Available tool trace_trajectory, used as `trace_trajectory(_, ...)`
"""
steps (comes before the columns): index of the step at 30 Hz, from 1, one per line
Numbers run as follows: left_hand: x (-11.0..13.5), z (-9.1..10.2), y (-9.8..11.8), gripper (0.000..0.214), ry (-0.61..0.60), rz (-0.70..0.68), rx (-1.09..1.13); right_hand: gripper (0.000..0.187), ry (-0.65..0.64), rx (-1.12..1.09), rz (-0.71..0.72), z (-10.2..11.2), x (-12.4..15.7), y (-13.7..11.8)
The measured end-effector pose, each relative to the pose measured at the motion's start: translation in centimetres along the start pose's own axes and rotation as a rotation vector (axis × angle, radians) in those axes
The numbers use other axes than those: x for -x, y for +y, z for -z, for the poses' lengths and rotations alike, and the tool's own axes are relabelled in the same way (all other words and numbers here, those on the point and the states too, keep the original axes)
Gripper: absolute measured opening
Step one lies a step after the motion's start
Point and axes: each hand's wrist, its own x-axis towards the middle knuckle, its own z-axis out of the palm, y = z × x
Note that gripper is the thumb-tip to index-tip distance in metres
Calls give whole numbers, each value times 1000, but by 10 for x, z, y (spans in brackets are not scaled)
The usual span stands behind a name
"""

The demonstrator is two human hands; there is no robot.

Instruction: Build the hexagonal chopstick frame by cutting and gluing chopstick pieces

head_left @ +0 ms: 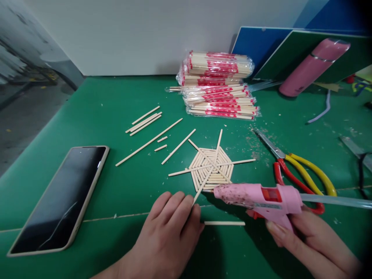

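Observation:
A web-shaped piece made of wooden sticks (211, 166) lies flat on the green table, with long sticks crossing at its centre and shorter ones in rings. My left hand (171, 228) pinches the end of the long stick (200, 190) that points toward me. In my right hand (308, 236) is a pink hot glue gun (258, 197), a clear glue stick (334, 200) running out of its back. Its nozzle is at the lower edge of the web, close to that long stick. A loose short stick (224, 223) lies just right of my left fingers.
A phone (59, 197) lies at the left. Several loose sticks (149, 142) are beyond it. Wrapped chopstick bundles (221, 85) are piled at the back. Scissors with red and yellow handles (279, 153) lie right of the web. A pink flask (314, 68) leans against boards (276, 54).

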Motion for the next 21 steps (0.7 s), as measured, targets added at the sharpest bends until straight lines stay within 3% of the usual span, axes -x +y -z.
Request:
trace_trajectory(11,-2,4,-2,18,-91,-62,14,36,-10,112,-13,-5,3,1)
trace_trajectory(21,-2,4,-1,18,-88,-62,-28,25,38,96,-19,-5,1,1)
